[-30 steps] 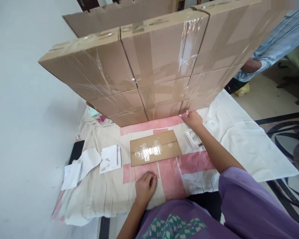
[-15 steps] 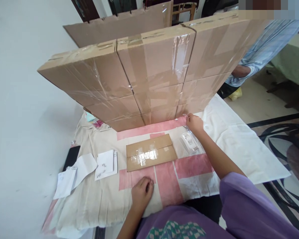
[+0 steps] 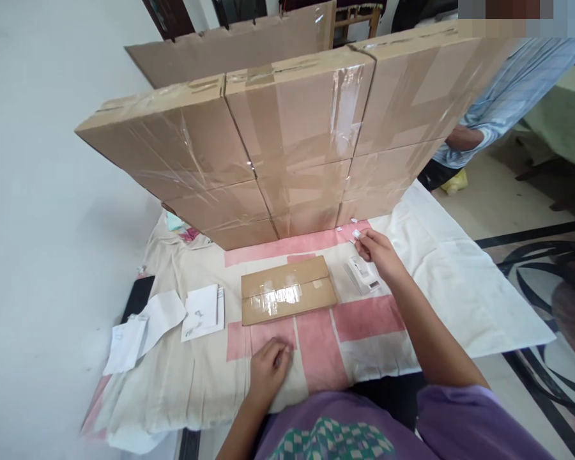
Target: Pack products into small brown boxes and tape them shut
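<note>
My right hand [image 3: 377, 250] is lifted a little above the cloth, with its fingertips pinched on a small white piece [image 3: 357, 234]. Just below it lies a clear plastic packet [image 3: 363, 275] holding a white part. My left hand [image 3: 267, 368] rests curled on the pink and cream cloth [image 3: 316, 345] near my body, with nothing visible in it. A flat taped cardboard packet [image 3: 287, 290] lies between the two hands. Two tiny white bits [image 3: 345, 224] lie at the foot of the box wall.
A wall of taped cardboard boxes [image 3: 287, 134] stands upright just behind the cloth. White paper slips [image 3: 148, 322] and a leaflet [image 3: 204, 312] lie at the left. A dark flat object [image 3: 135, 299] pokes out at the cloth's left edge. Another person in a light blue sleeve [image 3: 498, 83] sits at the far right.
My right hand has drawn back from the foot of the box wall towards me, holding a small white piece. My left hand has stayed in place.
</note>
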Available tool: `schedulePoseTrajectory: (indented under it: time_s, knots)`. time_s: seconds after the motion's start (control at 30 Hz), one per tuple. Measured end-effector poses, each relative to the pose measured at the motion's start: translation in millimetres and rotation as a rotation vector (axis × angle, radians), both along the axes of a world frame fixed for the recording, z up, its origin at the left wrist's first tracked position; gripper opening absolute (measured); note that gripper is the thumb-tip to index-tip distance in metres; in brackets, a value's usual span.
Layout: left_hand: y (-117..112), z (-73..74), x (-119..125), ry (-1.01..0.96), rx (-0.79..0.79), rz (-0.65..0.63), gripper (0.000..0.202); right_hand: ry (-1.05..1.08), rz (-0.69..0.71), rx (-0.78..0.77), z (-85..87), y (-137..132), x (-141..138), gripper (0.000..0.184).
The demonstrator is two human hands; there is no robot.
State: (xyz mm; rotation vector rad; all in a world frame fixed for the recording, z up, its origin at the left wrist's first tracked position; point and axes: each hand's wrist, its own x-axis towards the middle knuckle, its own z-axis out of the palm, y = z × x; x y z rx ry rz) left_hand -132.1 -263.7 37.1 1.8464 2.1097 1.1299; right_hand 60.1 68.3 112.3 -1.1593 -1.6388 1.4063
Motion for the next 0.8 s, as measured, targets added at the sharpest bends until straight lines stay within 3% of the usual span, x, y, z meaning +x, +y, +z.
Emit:
schedulePoseTrajectory:
  time_s: [0.1,0.23,0.33,0.4,0.47,0.6,0.73,0.8]
  knots:
    - [9.3,29.0,-10.7,0.052,0.166,0.027,0.016,0.294,0.026,-0.225,1.8,-46.7,-1.8,0.039]
    - [38.0,77.8,-24.5,0.148,0.313,0.138,0.01,0.472,-0.029,-0.415,-22.0,-98.4,-9.2,0.031]
    - [64.4,108.6,-15.6,0.199,0.292,0.021,0.01,0.536,0.032,-0.502,-42.6,-127.7,-11.5,0.031]
    - [80.6,121.8,-0.1,0.204,0.224,-0.109,0.007,0.55,0.049,-0.459,-48.8,-143.1,-6.7,0.029]
    - [94.5,128.7,17.8,0.182,0.131,-0.169,0.007,0.507,0.066,-0.349,-46.5,-154.6,3.3,0.026]
    - [113.5,130.0,46.2,0.072,-0.044,-0.254,0.03,0.318,0.194,-0.083,-25.4,-165.3,27.8,0.02]
    - [118.5,121.4,63.3,0.087,0.012,-0.299,0.006,0.158,0.252,0.188,-15.0,-159.7,40.4,0.018]
    - [117.8,116.1,69.9,0.162,0.051,-0.283,0.01,0.145,0.171,0.217,-18.9,-151.9,43.8,0.035]
